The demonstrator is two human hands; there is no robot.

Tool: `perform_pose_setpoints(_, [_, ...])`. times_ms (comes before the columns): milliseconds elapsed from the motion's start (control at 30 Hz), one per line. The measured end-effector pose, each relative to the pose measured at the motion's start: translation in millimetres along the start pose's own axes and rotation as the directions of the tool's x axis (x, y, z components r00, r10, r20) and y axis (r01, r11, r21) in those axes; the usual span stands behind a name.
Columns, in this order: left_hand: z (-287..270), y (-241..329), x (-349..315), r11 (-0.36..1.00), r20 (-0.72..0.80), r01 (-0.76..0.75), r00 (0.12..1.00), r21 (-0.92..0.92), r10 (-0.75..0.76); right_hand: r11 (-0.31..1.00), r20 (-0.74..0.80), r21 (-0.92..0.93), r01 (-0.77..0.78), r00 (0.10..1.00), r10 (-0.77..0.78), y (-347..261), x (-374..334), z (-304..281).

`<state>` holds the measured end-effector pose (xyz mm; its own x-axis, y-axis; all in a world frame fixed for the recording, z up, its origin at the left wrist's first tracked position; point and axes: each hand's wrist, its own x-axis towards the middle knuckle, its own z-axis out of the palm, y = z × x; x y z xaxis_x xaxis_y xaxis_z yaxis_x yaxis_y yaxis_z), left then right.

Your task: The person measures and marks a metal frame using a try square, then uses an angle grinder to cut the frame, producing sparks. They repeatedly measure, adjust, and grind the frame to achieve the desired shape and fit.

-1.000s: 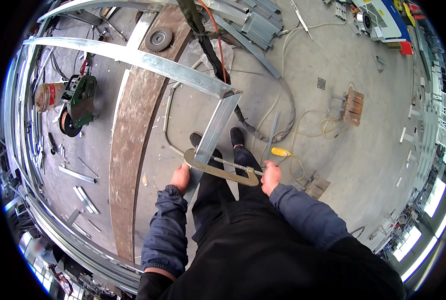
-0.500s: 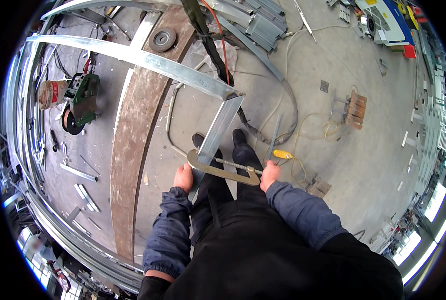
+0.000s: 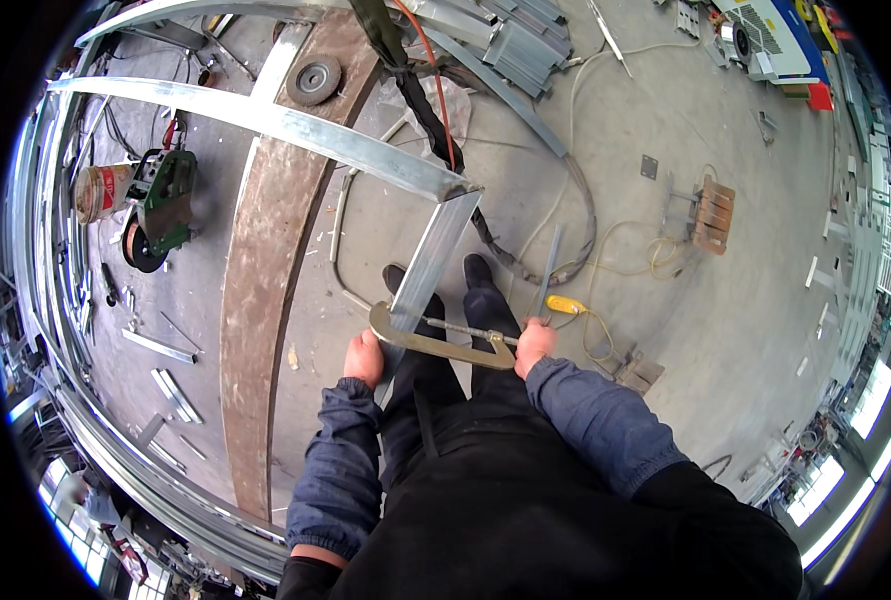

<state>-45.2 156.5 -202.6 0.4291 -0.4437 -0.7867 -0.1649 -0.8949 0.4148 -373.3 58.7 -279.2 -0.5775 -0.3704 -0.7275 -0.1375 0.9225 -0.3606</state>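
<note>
My hands are apart, one on either side of a short metal bar [image 3: 436,250], with a brass-coloured C-shaped clamp [image 3: 441,345] set across it. My right hand [image 3: 537,346] is curled round the outer end of the clamp's screw [image 3: 461,327], covering whatever handle is there. My left hand [image 3: 364,358] is against the left end of the clamp where it crosses the bar; its fingertips are hidden, so I cannot tell whether they grip the clamp, the bar or both. The clamp sits toward the near end of the bar, well apart from the corner where it meets a long metal bar [image 3: 366,150]. Little has changed over the last second: the clamp keeps its place on the bar, while my right hand has turned a little and come slightly nearer the clamp's frame. I judge from this that the screw is being worked, though how tight it is I cannot tell. Below, my shoes [image 3: 478,270] stand on the floor [image 3: 766,330] on either side of the bar, a yellow control [image 3: 565,304] lies beyond my right hand, and a rusty beam [image 3: 276,260] runs along my left.
</note>
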Motion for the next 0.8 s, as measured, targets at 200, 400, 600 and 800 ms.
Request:
perform_pose_setpoints(200, [-4.3,-14.4,2.2,0.991,0.012,-0.091,0.996,0.098,0.090,0.992,0.005,0.126,0.003,1.000,-0.004,2.9,-5.6,-8.5])
perform_pose_setpoints(400, [-6.7,-13.1,2.1,0.939,0.063,0.104,0.994,-0.328,-0.088,0.990,0.168,0.108,-0.095,0.983,0.076,-41.1,-55.3,-35.0])
perform_pose_setpoints(600, [-24.9,5.5,19.1,0.613,0.274,0.201,0.961,-0.764,0.026,0.990,0.233,0.142,0.012,0.971,-0.045,-47.4,-70.6,-49.8])
perform_pose_setpoints(800, [-54.8,61.6,9.1,0.752,0.295,0.097,0.946,-0.652,0.134,0.994,0.239,0.018,0.109,0.965,-0.110,-54.1,-79.0,-60.9])
